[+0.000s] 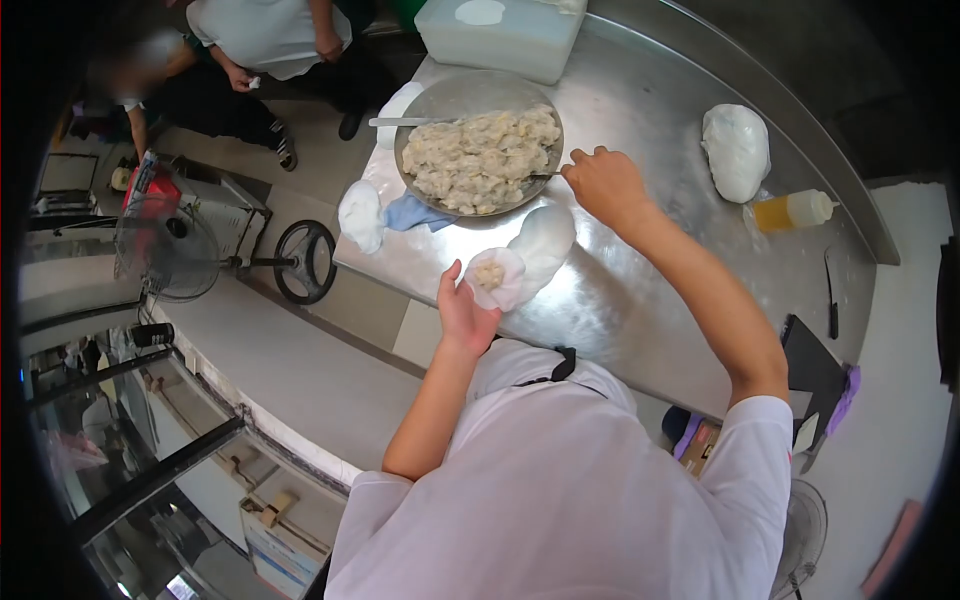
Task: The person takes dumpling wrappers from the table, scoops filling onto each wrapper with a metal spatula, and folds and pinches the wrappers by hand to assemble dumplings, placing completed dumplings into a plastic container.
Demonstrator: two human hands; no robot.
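Observation:
My left hand [468,318] holds a thin white dough wrapper [508,286] with a small lump of pale filling [489,274] at its middle. Right beside the wrapper, on the table, lies a pile of white dough rounds [545,240]. A wide metal bowl [480,90] holds a heap of chunky, pale filling [480,160]. At the bowl's right rim my right hand [605,185] is closed around the thin handle of a utensil [545,176], whose tip is hidden in the heap. A flat metal strip [408,121] rests across the bowl's left rim.
The steel table [660,120] carries a plastic-wrapped white bundle [736,152], a squeeze bottle [792,211] and a knife [832,305]. A translucent tub [500,40] stands at the far end. Left of the bowl are a blue cloth [415,213] and a white bundle [361,216]. Other people [270,40] stand beyond.

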